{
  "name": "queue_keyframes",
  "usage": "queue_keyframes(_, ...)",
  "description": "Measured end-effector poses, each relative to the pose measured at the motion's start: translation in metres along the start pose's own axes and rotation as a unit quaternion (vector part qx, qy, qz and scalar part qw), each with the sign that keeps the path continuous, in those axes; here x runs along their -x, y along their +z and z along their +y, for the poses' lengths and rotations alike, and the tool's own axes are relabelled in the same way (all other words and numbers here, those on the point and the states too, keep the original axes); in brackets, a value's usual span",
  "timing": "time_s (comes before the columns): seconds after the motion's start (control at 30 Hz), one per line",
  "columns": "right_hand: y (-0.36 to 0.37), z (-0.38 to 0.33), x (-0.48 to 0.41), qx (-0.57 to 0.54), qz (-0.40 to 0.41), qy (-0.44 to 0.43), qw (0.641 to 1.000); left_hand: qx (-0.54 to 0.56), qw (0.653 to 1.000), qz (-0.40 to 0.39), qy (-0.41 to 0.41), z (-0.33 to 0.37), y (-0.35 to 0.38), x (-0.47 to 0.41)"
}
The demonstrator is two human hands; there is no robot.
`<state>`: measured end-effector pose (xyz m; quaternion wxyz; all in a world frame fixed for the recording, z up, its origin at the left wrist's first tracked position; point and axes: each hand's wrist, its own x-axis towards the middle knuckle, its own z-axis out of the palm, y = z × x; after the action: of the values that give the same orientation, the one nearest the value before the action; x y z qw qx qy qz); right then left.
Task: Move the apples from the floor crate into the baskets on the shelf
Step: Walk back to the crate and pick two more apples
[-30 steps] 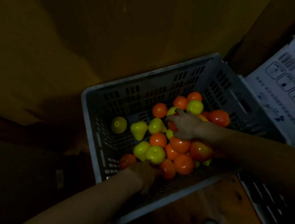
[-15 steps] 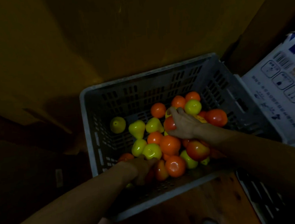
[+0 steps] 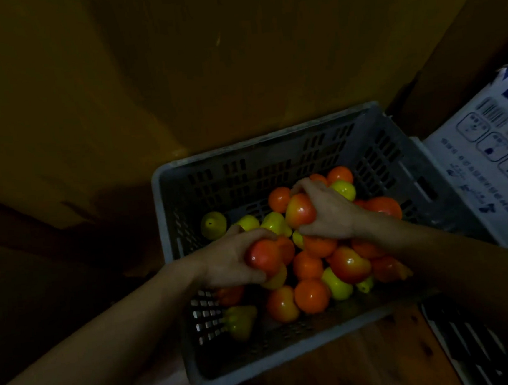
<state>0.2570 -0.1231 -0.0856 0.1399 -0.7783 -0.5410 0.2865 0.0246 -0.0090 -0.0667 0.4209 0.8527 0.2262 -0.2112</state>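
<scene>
A grey slotted plastic crate stands on the floor, holding several red apples, orange fruits and yellow-green pears. My left hand grips a red apple raised above the pile near the crate's middle. My right hand grips a second red-and-yellow apple a little farther back. Another red apple lies in the pile just below my right wrist. No shelf or basket is in view.
A white printed cardboard box stands against the crate's right side. A yellow wall rises behind the crate. Wooden floor shows at the near side, and a dark slotted crate lies at the lower right.
Both hands have closed on apples and lifted them out of the pile. My left hand came up from the crate's near edge toward the middle; my right hand rose slightly.
</scene>
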Motion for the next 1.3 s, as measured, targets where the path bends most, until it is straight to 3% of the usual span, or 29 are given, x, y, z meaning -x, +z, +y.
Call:
queue_keyframes(0.1, -0.013, -0.004, 0.007, -0.018, 0.037, -0.011, 0.999, 0.122, 0.990, 0.040, 0.063, -0.009, -0.008, 0.016)
queue_keyframes(0.2, -0.025, -0.004, 0.015, -0.040, 0.080, -0.019, 0.996, 0.186, 0.976, 0.083, 0.076, -0.011, -0.010, 0.019)
queue_keyframes(0.43, -0.019, -0.004, 0.023, -0.041, 0.105, -0.047, 0.993, 0.153, 0.967, 0.190, 0.071, -0.008, -0.005, 0.006)
queue_keyframes(0.6, -0.017, -0.006, 0.020, -0.086, 0.151, -0.051, 0.983, 0.189, 0.934, 0.298, 0.061, -0.013, -0.010, -0.001)
queue_keyframes(0.8, -0.026, -0.009, 0.022, -0.138, 0.175, -0.032, 0.974, 0.202, 0.925, 0.314, 0.071, -0.009, -0.025, -0.001)
queue_keyframes(1.07, -0.090, -0.056, 0.051, -0.255, 0.248, 0.037, 0.934, 0.314, 0.864, 0.385, 0.081, 0.062, -0.073, 0.039)
queue_keyframes(1.3, -0.211, -0.168, 0.131, -0.362, 0.325, 0.047, 0.872, 0.288, 0.860, 0.416, 0.065, 0.165, -0.151, 0.148)
